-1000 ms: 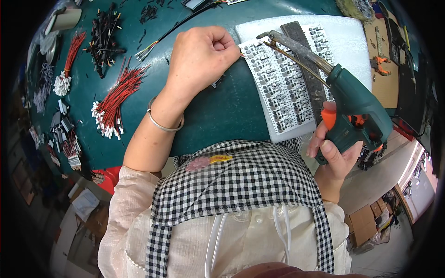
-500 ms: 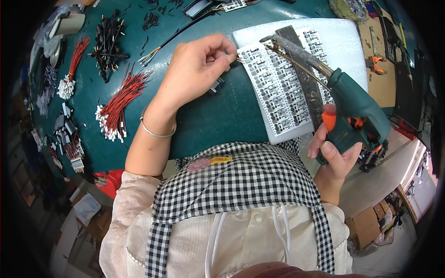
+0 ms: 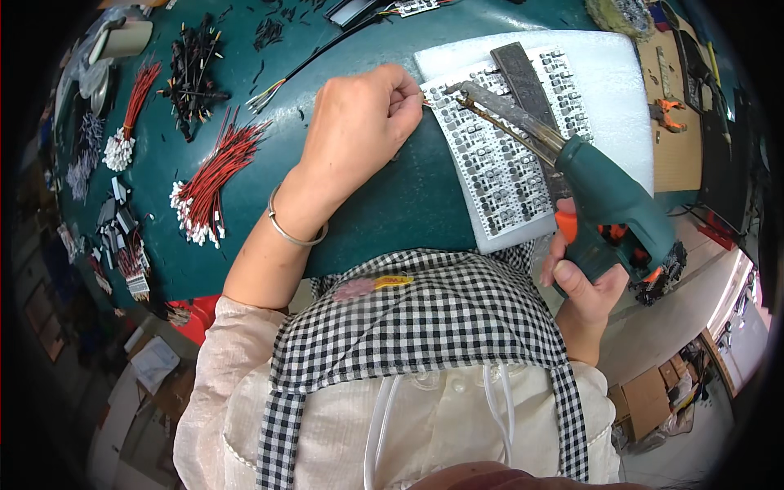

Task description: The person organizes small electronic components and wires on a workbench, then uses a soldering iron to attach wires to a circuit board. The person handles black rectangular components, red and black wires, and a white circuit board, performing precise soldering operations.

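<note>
In my right hand (image 3: 584, 282) is a green soldering gun (image 3: 621, 204) with an orange trigger, my fingers wrapped round its handle. Its metal tip points up and left, over a sheet of white circuit boards (image 3: 490, 155). My left hand (image 3: 359, 114) is pinched closed at the left edge of that sheet. Thin wire ends (image 3: 426, 102) poke out past its fingertips to the board's corner; the rest is hidden by the hand. A dark flat bar (image 3: 523, 90) lies across the boards, partly behind the gun.
The boards rest on a white foam pad (image 3: 616, 106). Bundles of red-and-black wires (image 3: 216, 175) with white connectors lie on the green mat (image 3: 384, 204) at left. Black cables (image 3: 192, 82) sit beyond them. Orange-handled pliers (image 3: 668, 114) lie on a board at right.
The soldering gun has moved left, its tip now nearer the sheet's left edge. My left hand has shifted slightly right, and the dark piece seen beneath it is now hidden.
</note>
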`<action>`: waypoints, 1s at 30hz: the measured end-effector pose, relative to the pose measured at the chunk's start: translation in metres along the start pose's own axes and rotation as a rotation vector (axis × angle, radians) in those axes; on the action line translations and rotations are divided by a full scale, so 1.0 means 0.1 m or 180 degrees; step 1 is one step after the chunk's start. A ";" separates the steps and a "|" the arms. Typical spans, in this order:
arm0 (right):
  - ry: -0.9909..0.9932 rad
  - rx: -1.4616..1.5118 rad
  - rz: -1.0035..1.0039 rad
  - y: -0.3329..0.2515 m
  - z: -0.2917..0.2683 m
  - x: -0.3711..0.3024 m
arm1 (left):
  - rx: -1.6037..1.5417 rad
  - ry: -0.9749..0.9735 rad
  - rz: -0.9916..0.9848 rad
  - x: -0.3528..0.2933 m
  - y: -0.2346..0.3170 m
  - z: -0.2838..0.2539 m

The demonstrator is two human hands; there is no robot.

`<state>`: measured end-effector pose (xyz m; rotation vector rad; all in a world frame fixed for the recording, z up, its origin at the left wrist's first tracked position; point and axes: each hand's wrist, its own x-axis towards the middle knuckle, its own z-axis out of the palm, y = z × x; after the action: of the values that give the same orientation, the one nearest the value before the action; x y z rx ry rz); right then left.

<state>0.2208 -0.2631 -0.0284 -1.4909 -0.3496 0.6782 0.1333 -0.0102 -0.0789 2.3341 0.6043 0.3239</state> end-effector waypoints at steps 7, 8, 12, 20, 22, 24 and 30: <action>-0.0383 -0.0124 0.0331 0.07 -0.07 -0.03 | -0.0136 0.0043 -0.0097 0.02 -0.01 0.02; -0.0455 -0.0054 0.0359 0.07 -0.07 -0.02 | -0.0158 0.0015 -0.0152 0.02 0.00 0.02; -0.0468 -0.0024 0.0527 0.02 -0.02 0.00 | -0.0205 -0.0044 -0.0245 0.04 0.00 0.00; -0.0687 -0.0690 0.0157 0.08 -0.06 0.01 | -0.0194 0.0005 -0.0168 0.04 -0.01 0.01; -0.0699 -0.0783 0.0203 0.07 -0.07 0.01 | -0.0177 0.0010 -0.0157 0.04 -0.01 0.01; -0.0686 -0.0791 0.0261 0.07 -0.08 0.00 | -0.0143 0.0013 -0.0138 0.04 0.00 0.01; -0.0062 0.0303 0.0213 -0.03 -0.03 0.07 | -0.0104 0.0013 -0.0098 0.05 0.00 0.01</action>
<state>0.2284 -0.2612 -0.0273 -1.4110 -0.2795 0.7533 0.1376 -0.0085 -0.0798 2.2912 0.6316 0.3222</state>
